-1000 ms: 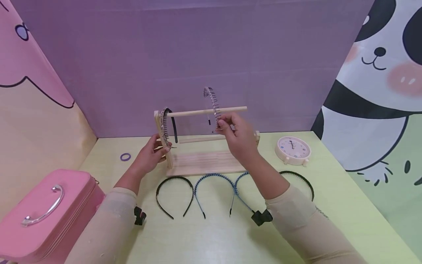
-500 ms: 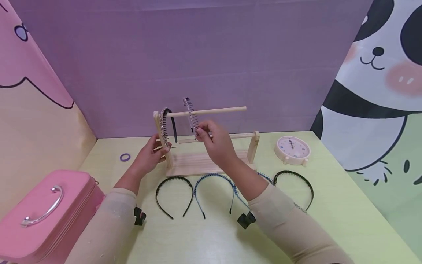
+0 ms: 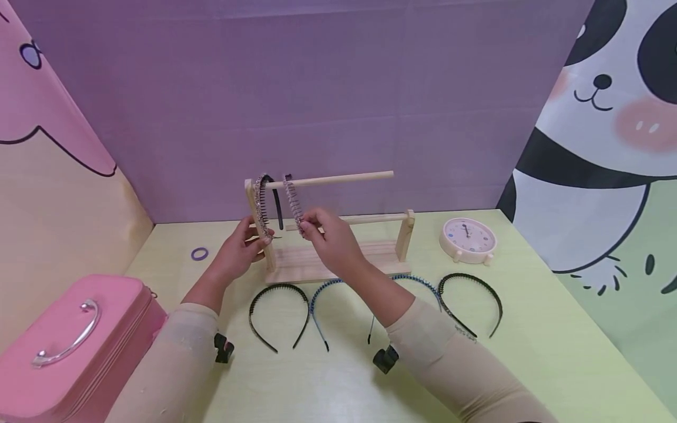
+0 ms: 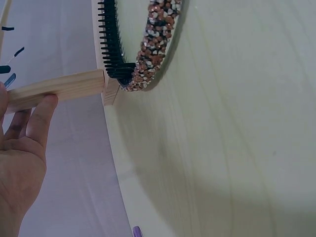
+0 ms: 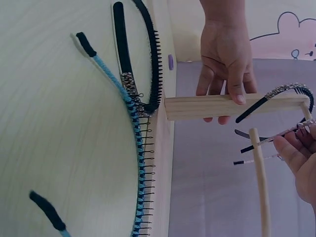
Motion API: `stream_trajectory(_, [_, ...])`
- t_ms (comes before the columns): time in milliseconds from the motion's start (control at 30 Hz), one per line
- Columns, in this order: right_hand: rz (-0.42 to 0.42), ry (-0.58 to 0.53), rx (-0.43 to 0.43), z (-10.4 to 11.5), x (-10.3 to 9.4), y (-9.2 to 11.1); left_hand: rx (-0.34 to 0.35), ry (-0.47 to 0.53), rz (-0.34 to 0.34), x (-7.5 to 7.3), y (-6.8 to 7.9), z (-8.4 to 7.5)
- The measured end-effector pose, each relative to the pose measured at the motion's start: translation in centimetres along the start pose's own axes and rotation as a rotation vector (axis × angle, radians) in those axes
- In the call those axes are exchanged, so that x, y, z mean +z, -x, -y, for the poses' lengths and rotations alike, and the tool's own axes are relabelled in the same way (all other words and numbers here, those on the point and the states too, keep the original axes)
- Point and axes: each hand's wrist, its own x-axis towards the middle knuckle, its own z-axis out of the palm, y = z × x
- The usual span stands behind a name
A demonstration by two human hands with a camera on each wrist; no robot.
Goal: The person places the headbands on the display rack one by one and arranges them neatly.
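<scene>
My left hand [image 3: 238, 251] grips the left upright of a wooden rack [image 3: 296, 271]. In the left wrist view its fingers wrap the wooden post [image 4: 74, 90]. A rhinestone-covered black headband [image 3: 260, 205] hangs over the rack's upper rod [image 3: 349, 178], against that upright. Just right of it, a thin pinkish toothed headband [image 3: 293, 202] straddles the same rod. My right hand [image 3: 335, 242] pinches this headband near its lower front end. In the right wrist view, my right hand [image 5: 302, 170] appears at the edge beside the rod's free end.
Along the table before the rack lie a black headband [image 3: 280, 286], a blue headband [image 3: 324, 289], another blue headband [image 3: 420, 281] and a black one [image 3: 473, 277]. A pink case [image 3: 69, 346] stands left, a purple ring [image 3: 199, 254] behind it. A pink clock [image 3: 468, 241] sits right.
My right hand has carried the pinkish headband leftward along the upper rod and lowered it, bringing it close to the rhinestone headband. My left hand has stayed on the upright.
</scene>
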Motion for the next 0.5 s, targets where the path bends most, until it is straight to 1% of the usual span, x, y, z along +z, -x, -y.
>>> stream_trajectory(233, [0.019,0.018,0.039,0.15,0.29,-0.47,-0.002,0.002,-0.002,0.00,-0.11,0.07])
stream_trajectory(400, [0.084,0.056,0.065,0.46,0.58,-0.85,-0.006,0.009,-0.005,-0.05,-0.15,0.14])
stream_trajectory(500, [0.123,0.073,0.059,0.66,0.72,-0.98,-0.001,0.013,-0.001,-0.11,-0.15,0.26])
